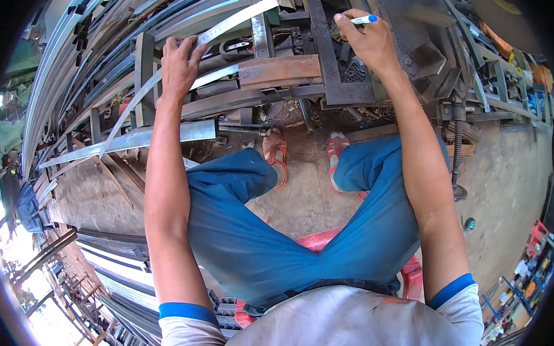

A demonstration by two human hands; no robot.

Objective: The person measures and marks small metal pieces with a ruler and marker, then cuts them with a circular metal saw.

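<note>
My left hand (181,67) grips a long steel ruler (238,20), fingers bent around its middle. The ruler slants from lower left to upper right over the metal frame, with markings on its face. My right hand (368,44) is closed around a white marker (362,20) with a blue end, above the right part of the frame; its tip is hard to make out. Between my hands lies a brownish flat metal piece (279,72) across the frame bars. A dark angle-iron bar (325,59) runs just left of my right hand.
I sit on a red plastic chair (322,239), feet on the concrete floor (290,200). Long metal profiles (80,64) pile up at the left. A threaded rod (457,140) stands by the bench at right. A grinding or cutting disc (510,2) shows at upper right.
</note>
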